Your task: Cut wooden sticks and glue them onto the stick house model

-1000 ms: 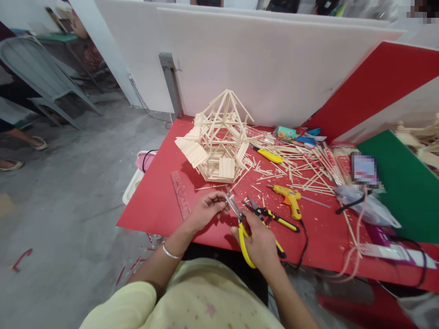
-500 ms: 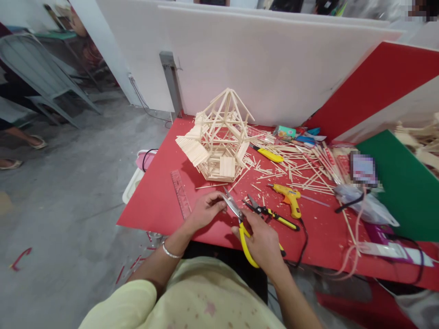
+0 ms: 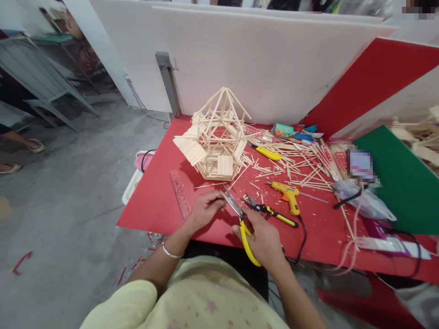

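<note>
My right hand [image 3: 263, 235] grips yellow-handled scissors [image 3: 245, 242], whose blades are parted and point away from me to the upper left. Close beside the blades, my left hand [image 3: 207, 209] has thumb and fingers pinched together; whatever they hold is too small to make out. Beyond both hands stands a model house of thin wooden sticks [image 3: 224, 165], with a peaked open frame on top and slatted panels at its sides. A loose stick [image 3: 207, 186] lies in front of it. To the left of the model rests a clear ruler [image 3: 179, 194].
Right of my hands lie black-and-yellow cutters [image 3: 274, 215] and a yellow glue gun [image 3: 290, 196] with its cord. Behind them are a yellow utility knife [image 3: 267, 152] and scattered sticks [image 3: 298, 160]. A white panel [image 3: 267, 68] borders the red table [image 3: 147, 201] at the back.
The view has shifted slightly, so the table's things sit a little further left. Both hands and the scissors keep nearly the same pose.
</note>
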Demonstrator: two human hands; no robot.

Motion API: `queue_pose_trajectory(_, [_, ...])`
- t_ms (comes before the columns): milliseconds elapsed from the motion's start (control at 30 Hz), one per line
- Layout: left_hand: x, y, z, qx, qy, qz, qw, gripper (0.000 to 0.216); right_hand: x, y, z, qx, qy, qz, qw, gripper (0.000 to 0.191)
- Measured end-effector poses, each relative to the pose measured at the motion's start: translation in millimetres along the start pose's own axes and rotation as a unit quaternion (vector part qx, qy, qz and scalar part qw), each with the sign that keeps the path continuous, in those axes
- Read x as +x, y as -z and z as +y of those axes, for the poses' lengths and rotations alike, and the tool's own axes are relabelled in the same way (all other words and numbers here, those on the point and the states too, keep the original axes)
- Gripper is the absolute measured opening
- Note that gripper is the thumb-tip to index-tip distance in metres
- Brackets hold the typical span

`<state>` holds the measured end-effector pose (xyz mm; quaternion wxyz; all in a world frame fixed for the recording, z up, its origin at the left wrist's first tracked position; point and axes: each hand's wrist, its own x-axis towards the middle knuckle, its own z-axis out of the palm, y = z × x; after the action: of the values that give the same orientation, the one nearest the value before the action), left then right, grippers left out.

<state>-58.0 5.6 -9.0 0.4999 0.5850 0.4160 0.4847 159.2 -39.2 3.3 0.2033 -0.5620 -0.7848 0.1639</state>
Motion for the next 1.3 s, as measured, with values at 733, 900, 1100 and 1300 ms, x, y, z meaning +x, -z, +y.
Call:
queue_pose_trajectory(733, [-7.5, -3.6, -22.9, -0.083, 0.100, 0.006, 0.992, 0.024, -1.2, -17.7, 9.8, -0.021, 0.004, 0.000, 1.000, 0.042])
queue_pose_trajectory(900, [-10.8, -3.4, -26.5, -0.090, 0.113, -0.001, 0.990, 0.027, -3.1, -22.6, 12.8, -0.017, 0.003, -0.013, 1.000, 0.044])
queue_pose_trajectory(1100, [-11.5, 0.7, -27.3, -0.113, 0.131, 0.025, 0.985, 0.031, -3.8, -22.2, 19.0, 0.044, -0.024, -0.022, 0.998, 0.041])
queue_pose_trajectory(1300, [-13.6, 3.3, -19.4, -0.126, 0.116, 0.028, 0.985, 0.032, -2.4, -12.6, 7.8, -0.042, -0.049, -0.025, 0.998, 0.045])
